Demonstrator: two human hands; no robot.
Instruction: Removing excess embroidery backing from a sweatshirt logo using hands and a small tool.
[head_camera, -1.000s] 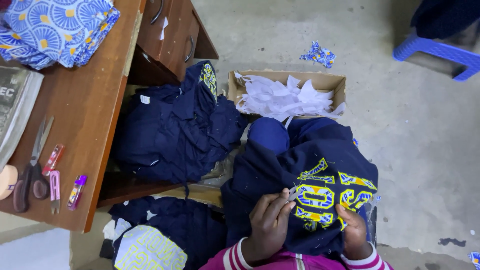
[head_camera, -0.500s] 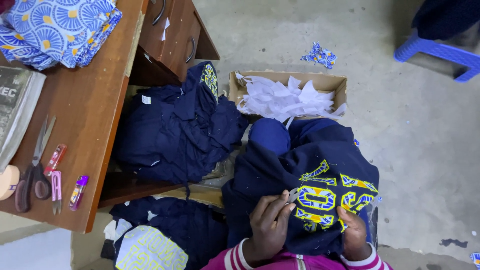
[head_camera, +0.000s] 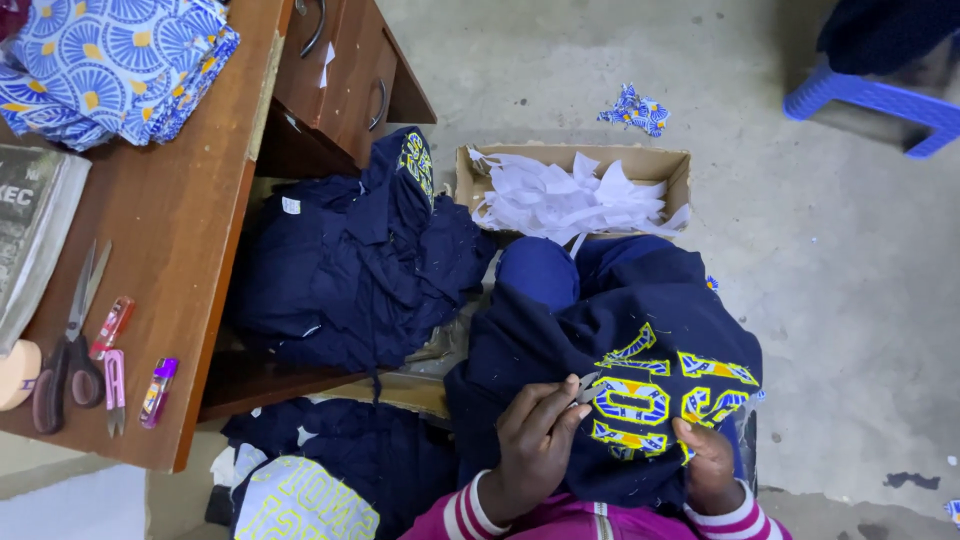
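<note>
Here, small snips (head_camera: 588, 386) in clenched left hand (head_camera: 533, 450), tips toward upper right; right hand (head_camera: 708, 462) pinching navy garment (head_camera: 620, 310).

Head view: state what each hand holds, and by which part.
Left hand pinches small metal snips by their handle end. Right hand grips the navy garment with yellow lettering at its lower fold.

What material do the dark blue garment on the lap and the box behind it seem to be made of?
The navy garment looks like soft matte knit fabric: it drapes in folds and carries yellow and blue appliqué lettering. The box looks like plain brown cardboard, with thin, dull walls; the white scraps inside could be paper or backing.
</note>
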